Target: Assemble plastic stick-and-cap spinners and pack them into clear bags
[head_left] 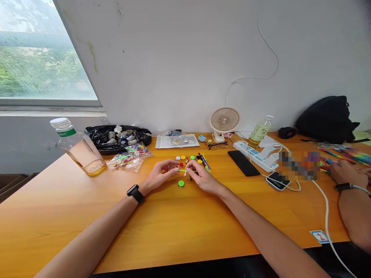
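My left hand (162, 173), with a black watch (135, 193) on its wrist, has thumb and fingers closed at one end of a thin green stick (182, 170). My right hand (203, 178) pinches at the stick's other end, its fingertips partly covering it. A small white piece (185, 173) hangs between the fingertips. Just below them, a green disc (181, 183) lies on the table. Behind the fingers are a red disc (181, 165) and several other coloured discs. Beside my right hand lies a bunch of coloured sticks (206, 162).
Left: a tilted-looking bottle (84, 152), black plastic bag (116, 135) and clear packet (131, 156). Behind: a fan (225, 119) and glasses (218, 146). Right: a phone (243, 163), power strip (255, 156), cables, second bottle (261, 131) and another person's hand (349, 173).
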A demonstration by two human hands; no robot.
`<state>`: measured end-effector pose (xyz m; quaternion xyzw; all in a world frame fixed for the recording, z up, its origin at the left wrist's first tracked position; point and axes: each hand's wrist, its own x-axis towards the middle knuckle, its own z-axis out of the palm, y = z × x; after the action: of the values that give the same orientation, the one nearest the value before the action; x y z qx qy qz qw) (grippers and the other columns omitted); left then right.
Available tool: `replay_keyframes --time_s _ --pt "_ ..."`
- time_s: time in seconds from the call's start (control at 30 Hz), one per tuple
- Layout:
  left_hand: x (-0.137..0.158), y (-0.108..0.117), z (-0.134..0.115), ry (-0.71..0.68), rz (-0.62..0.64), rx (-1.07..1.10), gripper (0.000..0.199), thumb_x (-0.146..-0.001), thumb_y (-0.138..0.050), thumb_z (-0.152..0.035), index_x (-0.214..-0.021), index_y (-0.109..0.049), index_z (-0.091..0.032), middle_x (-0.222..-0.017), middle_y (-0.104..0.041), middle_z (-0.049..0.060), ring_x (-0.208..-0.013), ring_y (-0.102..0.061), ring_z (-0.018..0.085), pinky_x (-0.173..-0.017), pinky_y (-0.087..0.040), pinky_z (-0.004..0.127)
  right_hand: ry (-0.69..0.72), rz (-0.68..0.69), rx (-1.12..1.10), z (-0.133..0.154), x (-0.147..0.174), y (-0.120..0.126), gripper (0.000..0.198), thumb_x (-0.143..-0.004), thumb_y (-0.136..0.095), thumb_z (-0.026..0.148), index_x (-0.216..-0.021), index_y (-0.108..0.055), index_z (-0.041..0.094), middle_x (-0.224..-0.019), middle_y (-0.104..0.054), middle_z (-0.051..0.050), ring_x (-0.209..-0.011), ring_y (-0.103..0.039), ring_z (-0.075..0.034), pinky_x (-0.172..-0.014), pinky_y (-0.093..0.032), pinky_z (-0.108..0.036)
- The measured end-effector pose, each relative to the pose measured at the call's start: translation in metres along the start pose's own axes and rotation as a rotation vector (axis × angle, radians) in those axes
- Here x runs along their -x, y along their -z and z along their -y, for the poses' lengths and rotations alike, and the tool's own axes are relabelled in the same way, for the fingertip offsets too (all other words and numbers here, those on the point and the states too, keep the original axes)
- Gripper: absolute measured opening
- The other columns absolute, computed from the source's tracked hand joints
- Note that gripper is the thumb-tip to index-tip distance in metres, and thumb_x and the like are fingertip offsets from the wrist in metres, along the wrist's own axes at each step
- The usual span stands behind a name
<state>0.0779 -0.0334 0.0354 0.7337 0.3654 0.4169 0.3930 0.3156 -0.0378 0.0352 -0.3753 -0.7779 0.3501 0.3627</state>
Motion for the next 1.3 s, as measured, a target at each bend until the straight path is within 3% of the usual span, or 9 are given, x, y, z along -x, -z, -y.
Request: replay_keyframes --time_s 0.17,0.33,0.47,0.63,0.77,0.97,1.1,1.3 --pt "-0.001 -0.005 -0.002 0.141 0.191 0.175 0.048 -0.085 -0.082 -0.056 -0.104 -0.081 -0.012 -0.089 -0.079 0.011 -0.072 -0.067 0.018 -0.063 -0.047 0.026 -0.048 0.156 -0.080 0.004 0.005 -0.007 0.017 -0.104 -0.053 0.039 -0.102 -0.056 0.022 -0.097 -0.064 -0.003 -0.090 -0.061 -0.019 -0.082 -0.049 -0.031" --pt "-0.002 -0.002 0.008 0.212 0.198 0.173 0.051 -0.080 -0.087 -0.054 -0.106 -0.082 -0.010 -0.074 -0.074 0.006 -0.059 -0.056 0.011 -0.055 -0.035 0.023 -0.063 0.176 -0.031 0.003 0.007 -0.006 0.018 -0.104 -0.058 0.039 -0.108 -0.057 0.022 -0.091 -0.066 -0.001 -0.083 -0.062 -0.018 -0.074 -0.045 -0.028" --pt "-0.003 0.003 0.017 0.255 0.187 0.225 0.052 -0.081 -0.087 -0.054 -0.109 -0.082 -0.011 -0.081 -0.076 0.007 -0.066 -0.060 0.014 -0.059 -0.039 0.024 -0.043 0.159 0.174 0.006 0.007 -0.001 0.021 -0.106 -0.055 0.039 -0.099 -0.063 0.021 -0.085 -0.068 0.000 -0.073 -0.058 -0.016 -0.068 -0.039 -0.028" --pt "-0.005 0.006 0.025 0.236 0.320 0.270 0.050 -0.083 -0.086 -0.051 -0.118 -0.080 -0.015 -0.093 -0.079 0.007 -0.076 -0.064 0.015 -0.068 -0.045 0.023 0.034 0.087 0.252 0.006 0.004 0.002 0.036 -0.112 -0.043 0.040 -0.090 -0.062 0.019 -0.085 -0.066 -0.002 -0.078 -0.057 -0.017 -0.072 -0.038 -0.028" --pt "-0.006 0.008 0.028 0.258 0.302 0.295 0.047 -0.083 -0.087 -0.049 -0.115 -0.082 -0.015 -0.103 -0.081 0.009 -0.084 -0.068 0.017 -0.078 -0.050 0.026 0.083 0.054 0.278 0.007 0.003 0.002 0.037 -0.113 -0.040 0.038 -0.091 -0.063 0.019 -0.090 -0.068 -0.004 -0.086 -0.060 -0.018 -0.079 -0.041 -0.029" --pt "-0.006 0.010 0.024 0.264 0.256 0.280 0.045 -0.083 -0.086 -0.049 -0.111 -0.082 -0.015 -0.108 -0.081 0.010 -0.088 -0.070 0.018 -0.080 -0.051 0.026 0.018 -0.103 0.576 0.011 0.004 0.015 0.022 -0.104 -0.055 0.027 -0.085 -0.064 0.020 -0.085 -0.069 -0.004 -0.075 -0.058 -0.017 -0.069 -0.037 -0.028" --pt "-0.005 0.010 0.023 0.280 0.254 0.300 0.043 -0.081 -0.088 -0.049 -0.107 -0.083 -0.014 -0.102 -0.081 0.009 -0.085 -0.069 0.017 -0.077 -0.050 0.025 -0.057 -0.025 0.695 0.008 0.004 0.021 0.014 -0.097 -0.062 0.019 -0.085 -0.070 0.019 -0.084 -0.072 -0.005 -0.075 -0.062 -0.018 -0.068 -0.037 -0.029" --pt "-0.005 0.012 0.020 0.314 0.258 0.340 0.044 -0.079 -0.090 -0.049 -0.105 -0.083 -0.014 -0.098 -0.081 0.008 -0.082 -0.069 0.016 -0.075 -0.049 0.024 0.055 0.094 0.667 0.000 0.005 0.013 0.018 -0.098 -0.059 0.011 -0.093 -0.075 0.018 -0.100 -0.076 -0.010 -0.097 -0.068 -0.023 -0.088 -0.048 -0.033"
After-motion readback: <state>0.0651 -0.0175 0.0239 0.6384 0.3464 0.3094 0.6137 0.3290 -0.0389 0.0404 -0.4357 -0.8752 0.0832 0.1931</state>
